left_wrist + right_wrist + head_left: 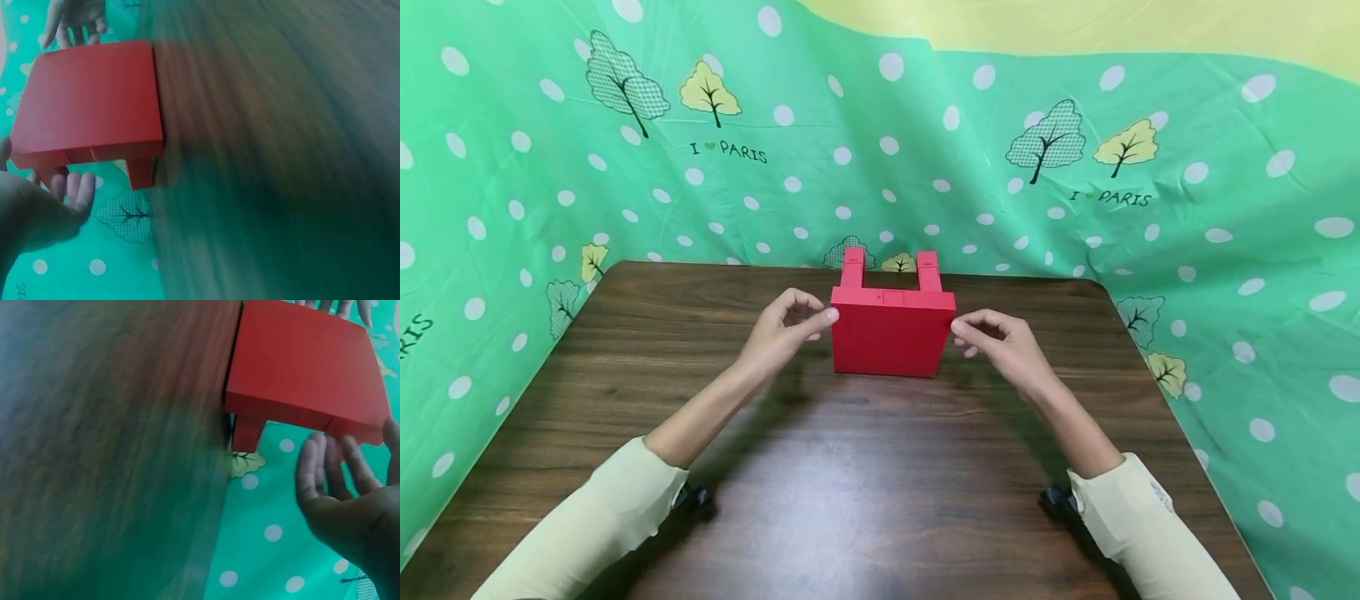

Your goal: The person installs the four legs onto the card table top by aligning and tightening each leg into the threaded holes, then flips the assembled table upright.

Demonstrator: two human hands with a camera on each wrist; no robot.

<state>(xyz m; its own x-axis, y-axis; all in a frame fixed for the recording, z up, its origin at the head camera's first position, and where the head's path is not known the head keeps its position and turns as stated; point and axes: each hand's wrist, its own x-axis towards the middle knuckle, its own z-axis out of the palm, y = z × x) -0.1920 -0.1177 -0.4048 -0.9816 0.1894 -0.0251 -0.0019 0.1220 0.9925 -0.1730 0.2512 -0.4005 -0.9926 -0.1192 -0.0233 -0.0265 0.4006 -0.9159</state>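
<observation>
A small red table (891, 340) stands tipped on its side on the wooden tabletop, its flat top facing the head camera. Two of its stubby legs (928, 271) point toward the back; the lower part behind the top is hidden. My left hand (786, 327) pinches its upper left corner, the thumb on the face. At the opposite upper corner my right hand (1000, 337) pinches the edge between thumb and index finger. The other fingers of both hands hang loosely beside it; in the wrist views they lie near the leg side.
A dark wooden tabletop (842, 492) reaches out to the back and sides. Behind it and along both sides hangs a green cloth (887, 108) with white dots and printed trees. Dark wrist devices (692, 500) sit under the cream sleeves (602, 508).
</observation>
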